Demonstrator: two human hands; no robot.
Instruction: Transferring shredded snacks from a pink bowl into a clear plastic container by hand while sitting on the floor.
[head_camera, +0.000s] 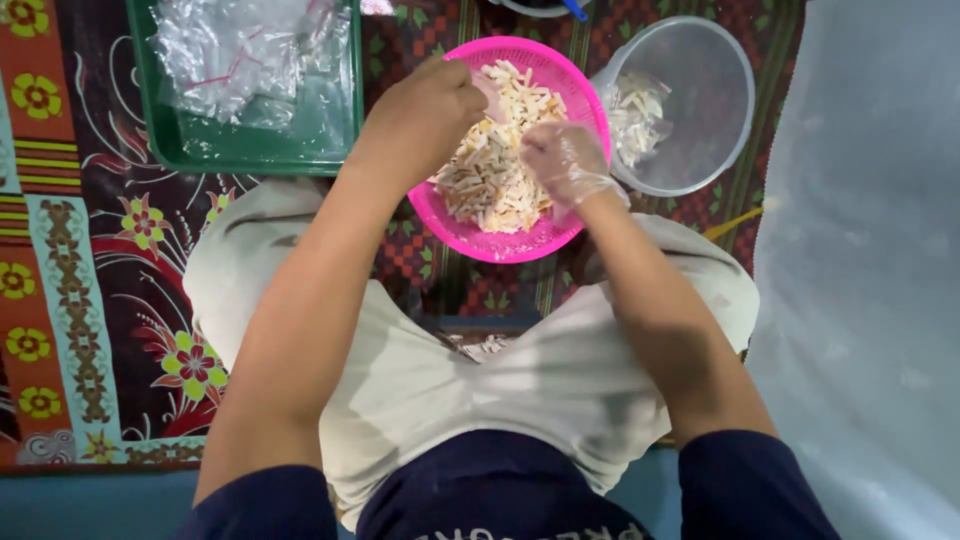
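Patterned floor mat (90, 300) is spread beneath one pink basket (560, 235) of pale snack sticks (495, 165). Over the basket, a small clear bag (492, 98) is pinched by the left hand (430, 105); the gloved right hand (565, 160) is curled, its hold unclear. One green tray (170, 150) lies left of the basket, one clear bowl (715, 95) right.

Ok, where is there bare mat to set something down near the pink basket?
The patterned mat lies bare left of the person's knee, below the green tray of plastic bags. A narrow strip shows right of the clear bowl. Crowded: both the left hand and the gloved right hand are over the pink basket, with the bowl touching its rim.
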